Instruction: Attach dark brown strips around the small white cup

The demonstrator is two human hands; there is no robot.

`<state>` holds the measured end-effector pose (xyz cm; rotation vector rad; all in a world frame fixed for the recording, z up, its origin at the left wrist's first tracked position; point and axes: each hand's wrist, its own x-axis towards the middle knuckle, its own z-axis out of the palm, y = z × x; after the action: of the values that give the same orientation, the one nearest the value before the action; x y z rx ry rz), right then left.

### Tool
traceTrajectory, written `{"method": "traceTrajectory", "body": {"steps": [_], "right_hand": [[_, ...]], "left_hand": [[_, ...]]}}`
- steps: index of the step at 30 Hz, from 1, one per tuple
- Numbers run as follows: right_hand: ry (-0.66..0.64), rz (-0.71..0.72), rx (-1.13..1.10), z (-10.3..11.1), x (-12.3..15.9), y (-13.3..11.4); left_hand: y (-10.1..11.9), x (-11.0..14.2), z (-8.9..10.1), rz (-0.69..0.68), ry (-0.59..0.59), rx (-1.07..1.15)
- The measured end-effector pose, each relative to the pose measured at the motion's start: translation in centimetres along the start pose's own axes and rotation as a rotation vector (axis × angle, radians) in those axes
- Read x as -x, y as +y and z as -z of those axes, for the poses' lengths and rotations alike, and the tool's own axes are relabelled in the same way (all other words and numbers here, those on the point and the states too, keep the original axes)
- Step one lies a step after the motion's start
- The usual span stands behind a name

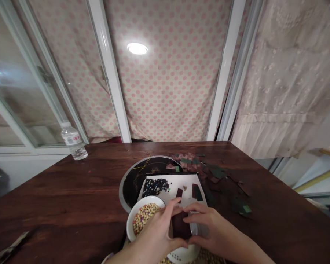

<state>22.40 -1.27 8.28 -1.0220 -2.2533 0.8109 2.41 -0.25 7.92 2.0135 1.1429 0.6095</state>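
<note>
Dark maroon rectangle is the main thing in this head-cam shot, and it's pinched between both hands, right over the middle of the near table edge. Material's hard to call from here, could be card or something similar. Left hand comes in from the bottom and wraps its fingers over the top of the piece, while right hand closes in from the other side, fingers curled tight along it. So the fingers are narrow and holding, not spread.

Right by the left hand there's a white bowl full of mixed speckled beans, and a white colander pokes out under the hands. Just ahead sits a white board with a pile of black beads and two dark strips on it, resting on a round black dish with a silver rim.

Pink and green scraps are scattered past that across the dark wood table. Off to the left are a plastic water bottle and what looks like pliers. Polka-dot curtain hangs behind everything.
</note>
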Motion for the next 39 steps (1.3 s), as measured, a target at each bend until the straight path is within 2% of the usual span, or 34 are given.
{"method": "traceTrajectory", "body": {"steps": [8, 16, 25, 32, 39], "right_hand": [[0.009, 0.008, 0.011, -0.1, 0.0, 0.3], [0.022, -0.01, 0.009, 0.0, 0.1, 0.3], [0.029, -0.006, -0.013, 0.1, 0.0, 0.5], [0.081, -0.001, -0.013, -0.2, -0.2, 1.1], [0.112, -0.087, 0.052, 0.6, 0.3, -0.4]], "left_hand": [[0.2, 0.2, 0.2, -0.003, -0.02, -0.046], [1.3, 0.6, 0.8, -0.061, -0.016, -0.012], [0.9, 0.6, 0.3, -0.075, -0.008, -0.051], [1.0, 0.6, 0.3, -0.062, -0.002, -0.074], [0.5, 0.7, 0.2, -0.01, -0.007, -0.034]]}}
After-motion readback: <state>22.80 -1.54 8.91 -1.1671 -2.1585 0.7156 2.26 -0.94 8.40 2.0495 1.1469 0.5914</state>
